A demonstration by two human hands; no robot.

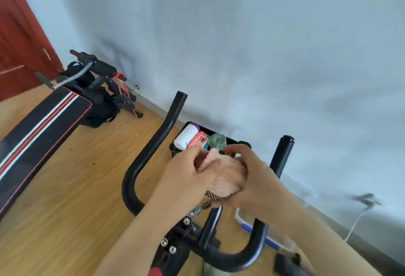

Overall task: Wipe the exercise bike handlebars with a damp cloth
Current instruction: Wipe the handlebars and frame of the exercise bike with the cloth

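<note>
A fluffy peach cloth (pixel 228 177) with a black-and-white patterned edge is bunched between both hands above the middle of the bike. My left hand (pixel 186 174) grips its left side and my right hand (pixel 256 177) wraps its right side. The black handlebars (pixel 153 146) form a U shape. The left bar rises to the upper left of my hands, and the right bar (pixel 281 157) stands just behind my right wrist. The cloth is not touching either bar.
A black basket (pixel 175 146) behind my hands holds a white bottle (pixel 186 136), a pink pack and a green cloth. A black sit-up bench (pixel 39 131) with red and white stripes lies on the wooden floor at left. A red door (pixel 19 41) and a white wall stand behind.
</note>
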